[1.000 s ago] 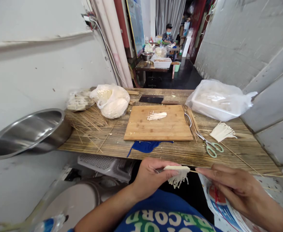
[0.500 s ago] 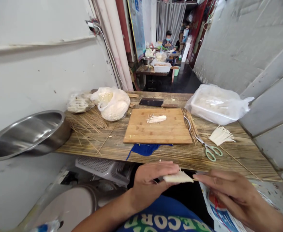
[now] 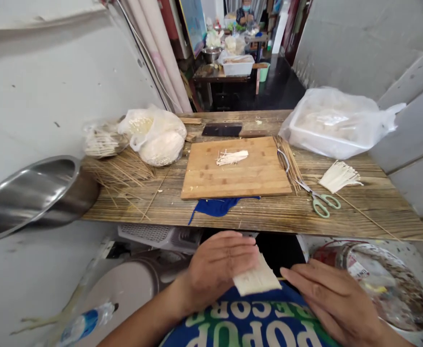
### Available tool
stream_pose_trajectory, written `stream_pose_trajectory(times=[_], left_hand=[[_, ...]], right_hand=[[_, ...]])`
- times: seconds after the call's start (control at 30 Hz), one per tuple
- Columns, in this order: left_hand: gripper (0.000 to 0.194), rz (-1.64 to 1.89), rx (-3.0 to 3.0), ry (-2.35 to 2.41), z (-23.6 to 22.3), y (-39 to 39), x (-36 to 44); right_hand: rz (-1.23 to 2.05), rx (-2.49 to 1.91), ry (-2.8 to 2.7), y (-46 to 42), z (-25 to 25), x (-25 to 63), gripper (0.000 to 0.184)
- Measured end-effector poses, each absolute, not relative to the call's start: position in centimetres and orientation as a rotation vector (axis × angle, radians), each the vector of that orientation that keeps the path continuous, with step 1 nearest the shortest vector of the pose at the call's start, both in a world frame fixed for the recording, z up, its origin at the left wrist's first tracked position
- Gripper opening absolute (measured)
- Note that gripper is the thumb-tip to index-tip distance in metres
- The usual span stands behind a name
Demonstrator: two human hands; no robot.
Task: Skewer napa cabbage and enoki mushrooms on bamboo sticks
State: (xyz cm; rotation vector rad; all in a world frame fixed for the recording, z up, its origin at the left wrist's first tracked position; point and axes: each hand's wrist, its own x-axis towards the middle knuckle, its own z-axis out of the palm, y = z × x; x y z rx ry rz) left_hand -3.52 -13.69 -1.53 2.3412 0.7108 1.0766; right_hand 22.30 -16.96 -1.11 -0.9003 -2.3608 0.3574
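The left hand (image 3: 220, 258), fingers pressed together, gripped a flat mushroom bunch (image 3: 257, 280) at the lower centre of the frame. Its straight edge faced the bottom; fingers covered its upper part, so its long axis could not be told. The right hand (image 3: 329, 291) pinched a thin skewer (image 3: 280, 278), nearly level, aimed left at the bunch. Above, a cutting board (image 3: 233, 183) carried loose mushrooms (image 3: 233, 157), stems pointing left.

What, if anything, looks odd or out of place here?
Thin brown wooden skewers lie crisscrossed, untidily, left of the rectangular wooden cutting board; a crumpled blue cloth pokes out at its near edge.
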Motion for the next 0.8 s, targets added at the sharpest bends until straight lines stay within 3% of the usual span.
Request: stream_pose_trajectory(times=[0.2, 0.43, 0.8], left_hand=[[0.052, 0.899, 2.219, 0.572, -0.8, -16.1, -4.1], [0.020, 0.953, 2.175, 0.531, -1.5, -16.3, -4.3], [0.023, 0.899, 2.209, 0.353, -1.7, -16.4, -4.9]], right_hand=[[0.531, -0.765, -2.626, -18.2, 0.8, 23.9, 0.038], [0.557, -0.686, -2.587, -18.1, -0.1, 23.9, 0.045], [0.540, -0.662, -2.657, -19.1, 0.4, 23.4, 0.049]])
